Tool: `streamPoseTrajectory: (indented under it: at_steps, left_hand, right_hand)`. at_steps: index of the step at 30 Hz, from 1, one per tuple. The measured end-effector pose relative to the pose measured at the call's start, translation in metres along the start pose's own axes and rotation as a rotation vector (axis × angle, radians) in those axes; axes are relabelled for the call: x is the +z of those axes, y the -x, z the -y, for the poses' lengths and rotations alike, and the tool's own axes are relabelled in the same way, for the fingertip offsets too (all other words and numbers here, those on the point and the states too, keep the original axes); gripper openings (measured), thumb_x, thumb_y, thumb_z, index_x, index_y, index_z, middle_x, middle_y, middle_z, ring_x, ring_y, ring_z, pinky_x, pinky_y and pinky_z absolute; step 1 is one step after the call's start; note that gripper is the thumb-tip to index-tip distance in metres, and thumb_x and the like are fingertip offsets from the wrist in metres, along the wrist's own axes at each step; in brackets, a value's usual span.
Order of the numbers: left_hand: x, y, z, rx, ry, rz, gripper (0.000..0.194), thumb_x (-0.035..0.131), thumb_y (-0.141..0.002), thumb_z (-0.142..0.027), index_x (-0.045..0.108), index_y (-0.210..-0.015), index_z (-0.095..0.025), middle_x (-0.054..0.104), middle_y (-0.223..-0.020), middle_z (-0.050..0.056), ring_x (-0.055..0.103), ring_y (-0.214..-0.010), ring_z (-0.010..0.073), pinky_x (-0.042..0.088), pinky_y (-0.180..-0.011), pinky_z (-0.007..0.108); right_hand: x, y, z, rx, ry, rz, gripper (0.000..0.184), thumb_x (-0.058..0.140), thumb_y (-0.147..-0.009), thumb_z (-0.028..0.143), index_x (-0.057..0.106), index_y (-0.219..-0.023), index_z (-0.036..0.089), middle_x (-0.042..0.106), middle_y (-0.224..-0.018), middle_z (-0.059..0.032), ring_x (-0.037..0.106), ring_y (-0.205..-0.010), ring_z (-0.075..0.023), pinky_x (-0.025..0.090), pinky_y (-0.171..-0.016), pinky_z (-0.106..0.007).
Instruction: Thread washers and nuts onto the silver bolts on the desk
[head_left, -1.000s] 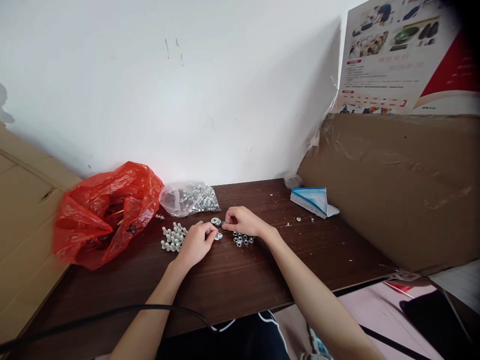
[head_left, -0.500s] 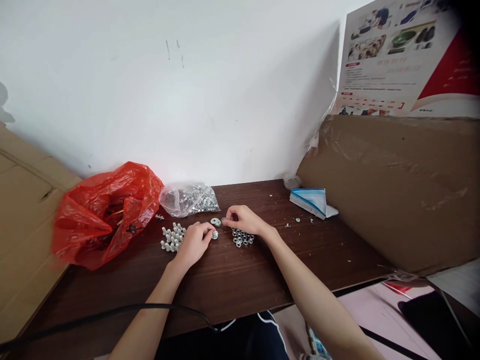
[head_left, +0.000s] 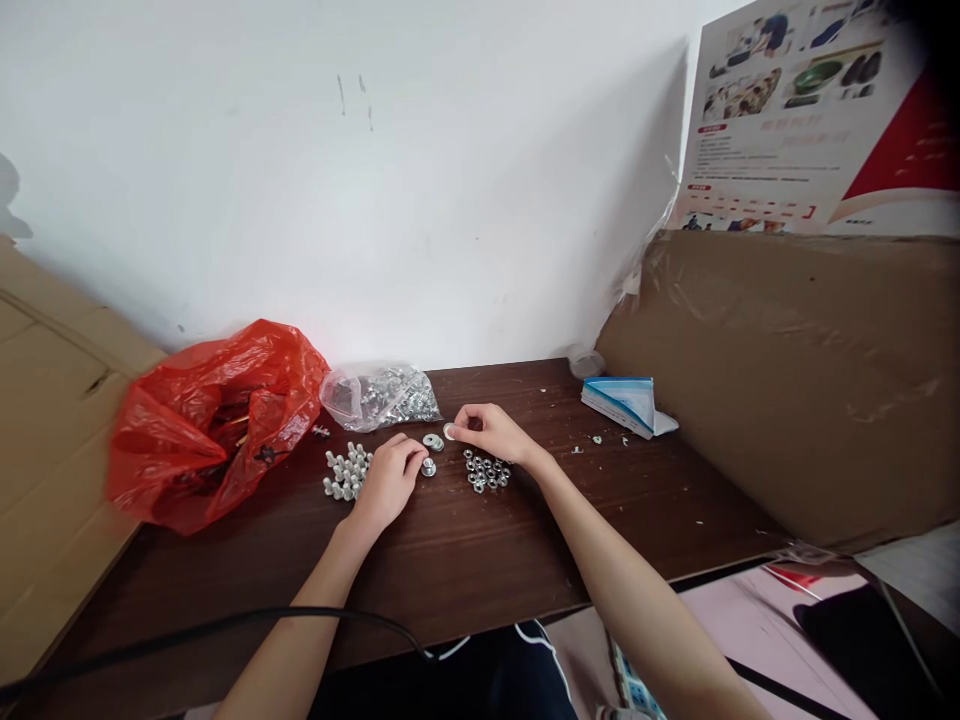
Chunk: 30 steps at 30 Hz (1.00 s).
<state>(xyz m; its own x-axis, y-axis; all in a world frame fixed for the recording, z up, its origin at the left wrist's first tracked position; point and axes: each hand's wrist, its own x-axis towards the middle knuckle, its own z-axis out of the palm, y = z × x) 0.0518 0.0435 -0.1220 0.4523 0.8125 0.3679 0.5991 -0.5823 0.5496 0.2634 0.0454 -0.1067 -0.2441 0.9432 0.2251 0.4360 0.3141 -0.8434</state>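
Observation:
My left hand [head_left: 390, 478] is closed, with thumb and forefinger together at the top of a small bolt [head_left: 428, 466] that carries a washer. Its other fingers are hidden. Between thumb and fingertips, my right hand [head_left: 491, 435] pinches a flat round washer [head_left: 449, 431]. A small pile of washers [head_left: 433, 441] lies on the table between my hands. Hex nuts [head_left: 487, 474] are grouped below my right hand. Left of my left hand stands a cluster of several bolts [head_left: 347, 472], partly covered by the hand.
A clear bag of metal parts [head_left: 397, 395] and a red plastic bag [head_left: 225, 430] lie at the back left. On the right are a blue-and-white packet [head_left: 619, 402] and a large cardboard box [head_left: 787, 380]. A black cable [head_left: 247, 617] crosses the front of the brown table [head_left: 465, 570].
My right hand has shifted slightly up, and more of the washer in it and the nuts below it shows. My left fingertips have risen a little, uncovering more of the bolt.

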Motion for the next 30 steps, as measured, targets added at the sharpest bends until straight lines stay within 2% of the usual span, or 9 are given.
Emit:
streamPoseTrajectory:
  at_steps: [4,7,11,14,17,23,30]
  left_hand:
    - [-0.002,0.000,-0.005,-0.003,0.068,-0.101,0.032,0.038,-0.095,-0.030,0.064,-0.082,-0.016,0.062,-0.078,0.004,0.058,-0.072,0.0159,0.044,-0.069,0.028]
    - [-0.003,0.000,-0.009,0.033,0.127,-0.140,0.023,0.048,-0.091,-0.033,0.062,-0.098,-0.017,0.062,-0.078,0.001,0.052,-0.061,0.0120,0.043,-0.061,0.025]
    - [0.001,0.001,-0.008,0.117,0.157,-0.149,0.032,0.060,-0.085,-0.030,0.056,-0.114,-0.018,0.061,-0.079,-0.001,0.045,-0.056,0.0091,0.044,-0.060,0.023]
    - [0.003,0.002,-0.007,0.146,0.134,-0.183,0.033,0.063,-0.083,-0.028,0.058,-0.114,-0.019,0.058,-0.076,-0.002,0.046,-0.057,0.0092,0.044,-0.059,0.023]
    - [0.003,0.003,-0.007,0.180,0.098,-0.225,0.023,0.062,-0.085,-0.028,0.062,-0.105,-0.019,0.052,-0.070,-0.002,0.048,-0.058,0.0099,0.043,-0.057,0.022]
    - [0.001,0.003,-0.007,0.235,0.086,-0.275,0.022,0.056,-0.089,-0.030,0.064,-0.106,-0.019,0.056,-0.072,0.000,0.050,-0.061,0.0112,0.043,-0.059,0.023]
    - [0.000,0.003,-0.006,0.236,0.034,-0.278,0.027,0.055,-0.089,-0.033,0.063,-0.111,-0.019,0.055,-0.069,0.000,0.051,-0.061,0.0120,0.044,-0.060,0.024]
  right_hand:
    - [0.003,0.000,0.003,-0.016,-0.094,0.032,0.034,0.063,-0.079,0.048,0.061,-0.075,0.015,0.057,-0.069,0.0006,0.046,-0.061,-0.0103,0.035,-0.058,-0.023]
    - [0.007,0.000,0.006,-0.029,-0.171,0.060,0.035,0.064,-0.078,0.050,0.060,-0.074,0.015,0.054,-0.066,0.0016,0.044,-0.060,-0.0098,0.034,-0.057,-0.023]
    - [0.012,0.001,0.013,-0.046,-0.281,0.097,0.035,0.065,-0.077,0.049,0.059,-0.074,0.015,0.054,-0.067,0.0019,0.044,-0.061,-0.0097,0.034,-0.058,-0.023]
    - [0.017,0.002,0.017,-0.044,-0.339,0.130,0.036,0.066,-0.076,0.050,0.057,-0.073,0.015,0.053,-0.064,0.0022,0.044,-0.060,-0.0098,0.034,-0.057,-0.023]
    - [0.022,0.002,0.019,-0.037,-0.377,0.152,0.038,0.067,-0.075,0.051,0.057,-0.072,0.014,0.051,-0.061,0.0031,0.042,-0.057,-0.0096,0.032,-0.055,-0.023]
    - [0.025,0.000,0.019,-0.056,-0.380,0.103,0.040,0.067,-0.074,0.053,0.060,-0.072,0.014,0.053,-0.064,0.0025,0.042,-0.060,-0.0096,0.032,-0.057,-0.023]
    - [0.023,0.001,0.021,0.058,-0.433,0.100,0.037,0.070,-0.071,0.050,0.064,-0.078,0.013,0.058,-0.066,0.0008,0.045,-0.055,-0.0082,0.033,-0.051,-0.022]
